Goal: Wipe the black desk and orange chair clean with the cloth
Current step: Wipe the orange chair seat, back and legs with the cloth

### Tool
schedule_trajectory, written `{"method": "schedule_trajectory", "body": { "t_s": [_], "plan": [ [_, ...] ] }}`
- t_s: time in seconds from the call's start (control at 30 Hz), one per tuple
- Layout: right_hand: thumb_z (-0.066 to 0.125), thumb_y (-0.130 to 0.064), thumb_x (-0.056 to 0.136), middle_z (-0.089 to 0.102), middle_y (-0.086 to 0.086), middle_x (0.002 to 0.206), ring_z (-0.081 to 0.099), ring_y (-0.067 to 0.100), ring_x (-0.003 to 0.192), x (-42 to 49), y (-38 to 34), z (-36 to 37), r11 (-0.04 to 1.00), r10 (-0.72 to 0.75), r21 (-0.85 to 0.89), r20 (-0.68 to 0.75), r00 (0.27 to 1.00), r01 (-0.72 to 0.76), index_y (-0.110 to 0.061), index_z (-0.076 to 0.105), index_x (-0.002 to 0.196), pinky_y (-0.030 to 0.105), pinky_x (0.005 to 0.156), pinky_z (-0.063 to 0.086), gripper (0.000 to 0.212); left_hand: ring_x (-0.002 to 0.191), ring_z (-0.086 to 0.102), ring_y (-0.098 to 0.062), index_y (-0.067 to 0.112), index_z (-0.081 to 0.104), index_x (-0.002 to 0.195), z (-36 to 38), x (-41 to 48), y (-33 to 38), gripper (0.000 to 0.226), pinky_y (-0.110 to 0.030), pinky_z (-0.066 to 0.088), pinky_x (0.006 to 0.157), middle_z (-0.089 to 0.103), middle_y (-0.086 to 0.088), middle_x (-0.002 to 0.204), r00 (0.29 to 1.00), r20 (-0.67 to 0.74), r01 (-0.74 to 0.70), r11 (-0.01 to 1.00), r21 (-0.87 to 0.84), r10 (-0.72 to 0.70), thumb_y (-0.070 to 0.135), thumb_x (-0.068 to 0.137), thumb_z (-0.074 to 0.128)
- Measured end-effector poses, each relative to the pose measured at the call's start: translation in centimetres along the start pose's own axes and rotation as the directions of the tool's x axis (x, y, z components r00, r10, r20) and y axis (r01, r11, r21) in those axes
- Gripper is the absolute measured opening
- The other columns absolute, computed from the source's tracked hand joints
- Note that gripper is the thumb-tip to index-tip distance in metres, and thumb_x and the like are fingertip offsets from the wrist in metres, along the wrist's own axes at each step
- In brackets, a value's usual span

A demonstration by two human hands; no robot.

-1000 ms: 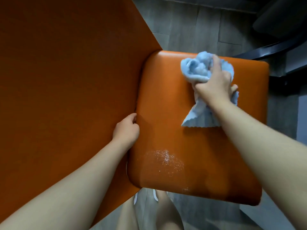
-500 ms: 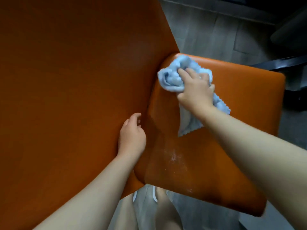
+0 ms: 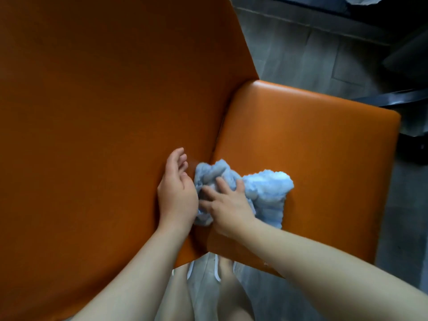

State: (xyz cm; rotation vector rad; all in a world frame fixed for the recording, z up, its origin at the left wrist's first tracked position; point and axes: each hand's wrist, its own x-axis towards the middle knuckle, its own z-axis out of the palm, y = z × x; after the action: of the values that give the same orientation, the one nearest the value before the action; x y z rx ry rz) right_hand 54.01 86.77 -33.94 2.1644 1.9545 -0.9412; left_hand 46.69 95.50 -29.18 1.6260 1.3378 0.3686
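At frame centre the right hand [image 3: 228,206] presses spread fingers onto the bunched blue cloth [image 3: 261,193] on the orange chair [image 3: 312,163] seat, while the left hand [image 3: 177,193], loosely open, apparently steadies the backrest beside it.

The right hand [image 3: 228,206] presses the crumpled blue cloth [image 3: 264,193] onto the orange chair [image 3: 324,158] seat at its rear edge, by the backrest crease; the left hand [image 3: 177,191] rests against the backrest, touching the cloth
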Motion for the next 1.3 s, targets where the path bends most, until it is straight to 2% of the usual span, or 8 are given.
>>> {"method": "schedule_trajectory", "body": {
  "t_s": [0.1,0.3,0.5,0.67,0.83,1.1,1.2,1.3],
  "plan": [
    [0.051,-0.027,0.085,0.049,-0.010,0.126,0.029,0.026,0.124,-1.6,0.6,-0.4,0.998,-0.061,0.032,0.060,0.996,0.059,-0.033,0.059,0.120,0.043,0.084,0.024,0.036,0.117,0.047,-0.004,0.020,0.042,0.135,-0.3,0.1,0.1,0.048,-0.021,0.038,0.095,0.048,0.009,0.123,0.999,0.032,0.004,1.000,-0.012,-0.004,-0.004,0.094,0.035],
    [0.054,-0.021,0.082,0.039,-0.007,0.143,0.030,0.031,0.127,1.2,5.1,-4.1,0.949,0.314,0.084,-0.271,0.910,-0.303,-0.036,0.044,0.134,0.044,0.086,0.030,0.055,0.116,0.043,0.001,0.019,0.040,0.137,-0.1,-0.1,-0.3,0.048,-0.018,0.034,0.096,0.048,0.001,0.137,0.996,0.092,0.011,0.997,0.081,-0.018,-0.003,0.094,0.037],
    [0.047,-0.020,0.087,0.040,-0.007,0.135,0.024,0.031,0.128,0.2,0.5,0.7,0.993,-0.022,-0.120,-0.062,0.998,0.015,-0.029,0.048,0.131,0.054,0.096,0.024,0.045,0.118,0.044,-0.002,0.017,0.041,0.136,-0.1,0.0,-0.5,0.049,-0.013,0.033,0.093,0.047,-0.003,0.138,0.995,0.102,0.015,0.997,0.081,-0.023,-0.005,0.093,0.036],
    [0.050,-0.018,0.085,0.053,-0.015,0.129,0.035,0.026,0.123,-4.1,2.5,-0.3,0.876,-0.398,-0.189,0.242,0.885,0.445,-0.032,0.061,0.120,0.046,0.089,0.029,0.039,0.126,0.044,-0.010,0.016,0.041,0.137,-0.2,-0.4,-1.1,0.050,-0.019,0.033,0.097,0.046,-0.005,0.139,0.988,0.154,-0.047,0.985,0.167,0.021,-0.005,0.092,0.037],
    [0.066,-0.016,0.065,0.065,-0.010,0.113,0.059,0.030,0.099,-3.2,1.9,-1.6,0.922,-0.319,-0.287,-0.178,0.931,0.261,-0.034,0.068,0.105,0.041,0.072,0.044,0.044,0.127,0.045,-0.017,0.014,0.043,0.136,0.3,-0.4,-1.8,0.050,-0.020,0.032,0.100,0.046,-0.010,0.139,0.984,0.178,-0.019,0.982,0.190,-0.016,-0.006,0.091,0.037],
    [0.058,-0.021,0.080,0.058,-0.019,0.122,0.050,0.022,0.117,-7.9,3.0,1.5,0.812,-0.481,-0.253,0.220,0.849,0.525,-0.035,0.068,0.106,0.043,0.091,0.042,0.031,0.128,0.042,-0.017,0.017,0.040,0.138,0.3,-0.6,-2.6,0.052,-0.016,0.028,0.095,0.043,-0.006,0.142,0.968,0.250,-0.094,0.957,0.274,0.023,-0.004,0.091,0.037],
    [0.067,-0.013,0.059,0.069,-0.006,0.111,0.064,0.029,0.098,-7.3,7.1,-2.2,0.871,-0.467,-0.263,-0.186,0.864,0.414,-0.027,0.074,0.090,0.041,0.071,0.050,0.035,0.131,0.038,-0.021,0.016,0.039,0.140,0.7,-0.6,-3.1,0.053,-0.023,0.029,0.103,0.041,-0.007,0.144,0.953,0.302,-0.102,0.936,0.338,-0.005,-0.003,0.090,0.038],
    [0.071,-0.005,0.061,0.057,0.018,0.130,0.058,0.043,0.106,-4.7,10.2,-5.1,0.985,-0.167,-0.109,-0.439,0.883,0.132,-0.019,0.075,0.097,0.052,0.073,0.051,0.039,0.137,0.031,-0.020,0.020,0.031,0.145,1.5,-0.6,-3.7,0.053,-0.030,0.027,0.109,0.032,-0.002,0.150,0.925,0.375,-0.115,0.899,0.422,-0.058,0.005,0.095,0.037]
  ]
}}
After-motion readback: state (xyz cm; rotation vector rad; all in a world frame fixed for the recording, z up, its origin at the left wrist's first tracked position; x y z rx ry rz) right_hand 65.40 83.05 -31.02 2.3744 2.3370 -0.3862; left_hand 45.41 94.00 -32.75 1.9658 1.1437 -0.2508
